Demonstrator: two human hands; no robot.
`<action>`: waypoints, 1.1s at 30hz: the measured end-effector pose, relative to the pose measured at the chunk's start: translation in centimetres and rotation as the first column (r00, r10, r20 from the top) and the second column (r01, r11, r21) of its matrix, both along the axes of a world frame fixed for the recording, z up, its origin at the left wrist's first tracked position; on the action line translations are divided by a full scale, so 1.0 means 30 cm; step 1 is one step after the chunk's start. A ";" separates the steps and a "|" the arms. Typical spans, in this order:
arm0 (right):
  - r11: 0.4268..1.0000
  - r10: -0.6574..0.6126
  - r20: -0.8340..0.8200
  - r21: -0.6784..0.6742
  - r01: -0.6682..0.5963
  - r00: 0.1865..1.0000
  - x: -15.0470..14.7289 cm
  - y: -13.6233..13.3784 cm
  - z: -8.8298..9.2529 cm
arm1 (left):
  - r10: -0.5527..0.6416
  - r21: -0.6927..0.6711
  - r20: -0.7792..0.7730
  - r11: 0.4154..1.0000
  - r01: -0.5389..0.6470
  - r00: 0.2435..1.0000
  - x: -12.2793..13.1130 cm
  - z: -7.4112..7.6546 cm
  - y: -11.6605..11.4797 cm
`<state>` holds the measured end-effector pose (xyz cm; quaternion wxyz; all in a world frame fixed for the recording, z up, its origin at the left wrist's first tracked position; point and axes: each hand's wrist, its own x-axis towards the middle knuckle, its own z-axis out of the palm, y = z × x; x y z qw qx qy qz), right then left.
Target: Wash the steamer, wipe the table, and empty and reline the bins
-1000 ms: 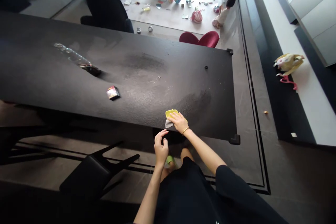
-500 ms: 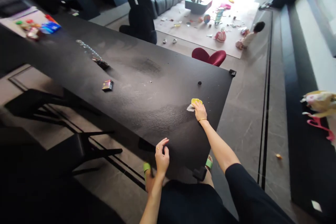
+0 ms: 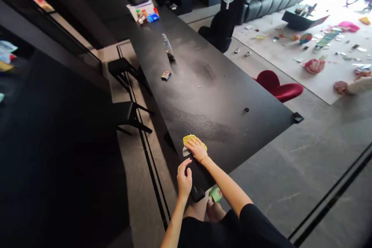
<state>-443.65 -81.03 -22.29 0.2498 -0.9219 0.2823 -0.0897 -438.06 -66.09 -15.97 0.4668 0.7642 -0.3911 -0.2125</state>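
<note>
My right hand lies over a yellow cloth and presses it on the dark tabletop near the left long edge. A whitish flap sticks out beside the cloth. Just below, at the table's near end, my left hand hovers with bent fingers apart and nothing in it. A damp-looking streak and tiny crumbs show on the surface. Farther out lie a small black ring and a small box.
Black guards cover the near corner and the right corner. A red chair stands on the far side, dark stools on the left. Toward the table's far end are a clear beaded object and a snack box. A child's arm shows at right.
My right hand has drawn the yellow cloth left and nearer across the table, close to my left hand. My left hand keeps its bent pose. The view has turned left.
</note>
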 end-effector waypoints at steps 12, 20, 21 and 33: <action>0.987 0.151 -0.063 -0.049 -0.155 0.986 0.132 -0.333 0.001 | 0.128 -0.030 0.083 0.992 -0.126 0.988 -0.092 -0.064 -0.273; 0.998 0.059 -0.002 0.023 -0.059 0.998 0.278 -0.731 -0.014 | 0.340 -0.005 0.179 0.939 -0.345 0.923 -0.064 -0.098 -0.514; 0.997 0.058 0.022 0.041 -0.059 0.998 0.263 -0.785 -0.012 | 0.377 -0.016 0.200 0.924 -0.382 0.904 -0.055 -0.111 -0.559; 0.998 0.033 0.253 -0.051 -0.021 0.967 0.475 -1.782 0.096 | 0.367 0.070 0.431 0.897 -0.436 0.824 -0.011 -0.219 -0.866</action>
